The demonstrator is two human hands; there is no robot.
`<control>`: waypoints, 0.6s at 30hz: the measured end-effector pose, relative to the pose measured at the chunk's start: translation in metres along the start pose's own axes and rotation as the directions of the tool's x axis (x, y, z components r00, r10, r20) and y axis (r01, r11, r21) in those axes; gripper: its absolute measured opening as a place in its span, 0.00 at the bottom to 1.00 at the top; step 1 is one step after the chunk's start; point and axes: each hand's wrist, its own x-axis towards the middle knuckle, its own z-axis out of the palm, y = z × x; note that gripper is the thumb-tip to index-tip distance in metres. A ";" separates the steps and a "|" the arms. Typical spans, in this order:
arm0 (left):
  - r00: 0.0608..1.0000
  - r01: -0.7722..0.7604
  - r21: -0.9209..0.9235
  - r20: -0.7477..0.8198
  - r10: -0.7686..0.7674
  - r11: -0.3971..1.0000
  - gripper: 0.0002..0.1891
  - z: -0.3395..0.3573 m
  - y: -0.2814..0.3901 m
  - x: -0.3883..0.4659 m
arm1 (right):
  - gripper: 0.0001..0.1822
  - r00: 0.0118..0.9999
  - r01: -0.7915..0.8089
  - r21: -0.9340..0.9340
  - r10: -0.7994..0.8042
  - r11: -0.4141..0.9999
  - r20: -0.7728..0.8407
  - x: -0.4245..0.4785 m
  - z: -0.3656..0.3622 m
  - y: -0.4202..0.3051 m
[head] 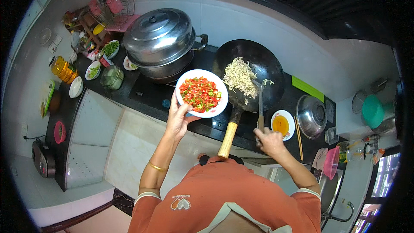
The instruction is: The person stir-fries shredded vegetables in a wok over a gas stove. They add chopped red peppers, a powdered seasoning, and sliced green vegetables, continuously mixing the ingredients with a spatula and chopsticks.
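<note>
My left hand [179, 116] grips the rim of a white bowl [223, 95], which is full of chopped red and green chili peppers [200, 94]. The bowl is held up over the front of the counter, left of a black wok [270, 58]. In my right hand [271, 141] is the handle of a metal spatula [260, 103], its blade resting in the wok against a heap of pale shredded food [240, 76]. The wok's wooden handle [228, 140] points toward my body.
A large lidded steel steamer pot [158, 38] stands left of the wok. To the right are a bowl with amber liquid [280, 125], wooden chopsticks [299, 139] and an upturned steel basin [311, 116]. Small bowls, a glass jar [112, 77] and an oil bottle [63, 69] line the left counter.
</note>
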 end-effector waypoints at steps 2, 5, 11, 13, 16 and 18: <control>0.999 0.008 0.027 0.048 -0.009 1.000 0.38 0.005 -0.005 0.013 | 0.22 0.990 -0.099 0.014 0.100 0.995 -0.099 0.004 -0.027 0.014; 0.995 0.014 0.070 0.099 -0.021 0.997 0.37 0.018 -0.017 0.037 | 0.10 0.881 -0.040 0.205 0.131 0.978 -0.455 0.015 -0.068 0.047; 0.997 0.022 0.177 0.072 -0.036 0.984 0.38 0.051 -0.042 0.086 | 0.06 0.684 0.002 0.776 0.565 0.631 -0.461 -0.024 -0.120 0.070; 0.997 0.014 0.207 0.072 -0.029 0.978 0.39 0.058 -0.051 0.099 | 0.06 0.692 0.080 0.814 0.556 0.576 -0.461 -0.032 -0.129 0.060; 0.998 0.021 0.252 0.057 -0.036 0.968 0.38 0.072 -0.060 0.115 | 0.07 0.760 0.112 0.847 0.505 0.519 -0.409 -0.025 -0.132 0.053; 0.998 0.016 0.265 0.062 -0.033 0.964 0.38 0.078 -0.066 0.123 | 0.08 0.814 0.127 0.848 0.433 0.515 -0.386 -0.010 -0.134 0.045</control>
